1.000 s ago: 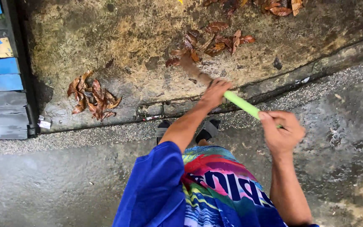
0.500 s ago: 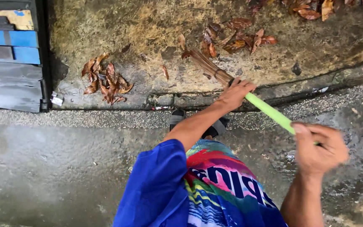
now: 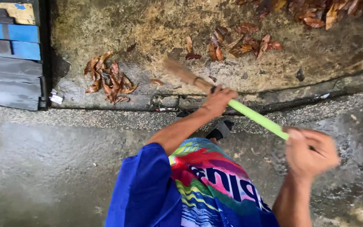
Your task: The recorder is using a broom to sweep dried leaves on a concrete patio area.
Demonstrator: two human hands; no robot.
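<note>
Since half a second ago, we have swung the broom head (image 3: 180,72) leftward across the wet slab, away from the middle cluster of leaves (image 3: 236,42) and toward the single brown leaf (image 3: 156,82) lying just left of it. The bristles are blurred with motion, and our right hand (image 3: 310,152) has drawn in a little nearer our body.

We hold the broom in both hands. Our left hand (image 3: 218,99) wraps closed around the shaft where the green handle (image 3: 257,118) meets the bound brown bristles; our right hand grips the upper end of the handle, fingers curled shut around it, though it is smeared by movement. The broom slants from lower right up to upper left, its head on the stained concrete slab (image 3: 148,25) just beyond the gutter edge.

A pile of dry brown leaves (image 3: 110,80) lies to the left of the bristles, near but apart from them. Another heap (image 3: 324,10) sits at the top right. Blue and grey painted boards (image 3: 9,54) stand at the far left. Below our hands show a blue sleeve (image 3: 148,189), colourful striped shorts (image 3: 215,185) and a dark sandal (image 3: 221,130).
</note>
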